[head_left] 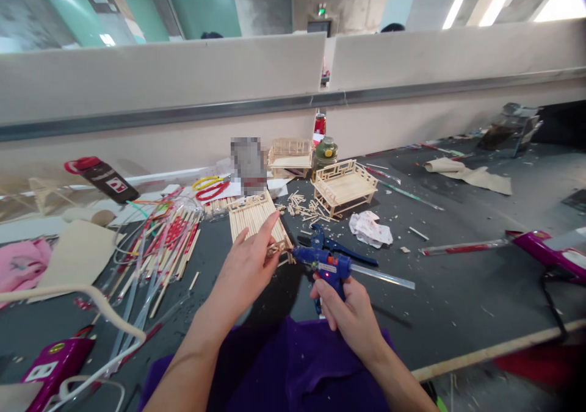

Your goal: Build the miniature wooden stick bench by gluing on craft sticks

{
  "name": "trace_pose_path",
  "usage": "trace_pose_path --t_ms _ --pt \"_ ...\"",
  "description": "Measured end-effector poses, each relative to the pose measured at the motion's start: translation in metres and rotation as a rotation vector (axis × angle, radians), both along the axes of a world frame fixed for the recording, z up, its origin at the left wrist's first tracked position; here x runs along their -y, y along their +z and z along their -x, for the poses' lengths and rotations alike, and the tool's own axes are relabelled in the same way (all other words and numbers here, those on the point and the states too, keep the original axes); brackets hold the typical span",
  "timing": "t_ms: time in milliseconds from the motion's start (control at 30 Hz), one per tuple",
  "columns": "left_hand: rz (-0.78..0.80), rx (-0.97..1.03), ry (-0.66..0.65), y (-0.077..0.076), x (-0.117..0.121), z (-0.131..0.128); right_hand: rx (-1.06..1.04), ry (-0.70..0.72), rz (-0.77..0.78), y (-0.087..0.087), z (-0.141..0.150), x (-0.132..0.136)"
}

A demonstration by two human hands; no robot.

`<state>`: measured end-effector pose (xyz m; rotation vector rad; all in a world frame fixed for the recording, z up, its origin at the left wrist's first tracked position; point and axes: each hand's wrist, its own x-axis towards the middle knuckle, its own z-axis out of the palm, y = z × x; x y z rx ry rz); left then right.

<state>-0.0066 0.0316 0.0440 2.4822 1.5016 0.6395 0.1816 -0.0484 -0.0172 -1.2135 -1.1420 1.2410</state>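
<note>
My right hand (341, 302) is wrapped round the grip of a blue glue gun (323, 262), and a clear glue stick (384, 276) juts from its back. The nozzle meets the near right corner of a flat panel of pale wooden sticks (249, 220). At that corner, a small wooden lattice piece (276, 249) is pinched in my left hand (245, 271), whose index finger points forward over the panel. The fingertips on the lattice are partly hidden. A similar lattice strip (249, 202) stands along the panel's far edge.
Beyond lie blue cutters (339, 244), stick offcuts (300, 204), a miniature wooden bench (345, 186) and another bench (290, 155). Crumpled paper (370, 227) sits right. Leftward are bundled sticks (176, 235), scissors (213, 187), a dark bottle (107, 180) and a purple glue gun (57, 369).
</note>
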Motion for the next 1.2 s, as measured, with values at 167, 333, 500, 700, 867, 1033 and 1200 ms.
trace_pose_path --t_ms 167,333,500,700,867,1033,1200 --pt "-0.007 0.009 -0.004 -0.002 0.000 0.001 0.028 0.001 0.012 0.001 0.001 -0.001" --pt "-0.018 0.007 -0.008 -0.004 -0.001 0.002 0.033 -0.015 0.025 -0.003 0.002 -0.004" --pt "-0.006 0.002 -0.003 -0.002 -0.001 0.001 0.048 -0.035 0.023 -0.014 0.001 -0.004" --pt "0.008 0.022 -0.003 -0.002 0.000 0.001 0.108 -0.038 0.012 -0.015 0.000 -0.001" --pt "0.006 0.013 -0.003 -0.003 0.000 0.001 0.122 -0.025 0.024 -0.013 0.000 -0.001" --pt "0.006 0.015 -0.003 -0.002 -0.001 0.000 0.056 -0.018 0.024 -0.003 0.000 0.000" --pt "0.042 0.058 -0.005 0.002 0.000 0.000 -0.028 -0.036 0.047 0.005 0.000 0.000"
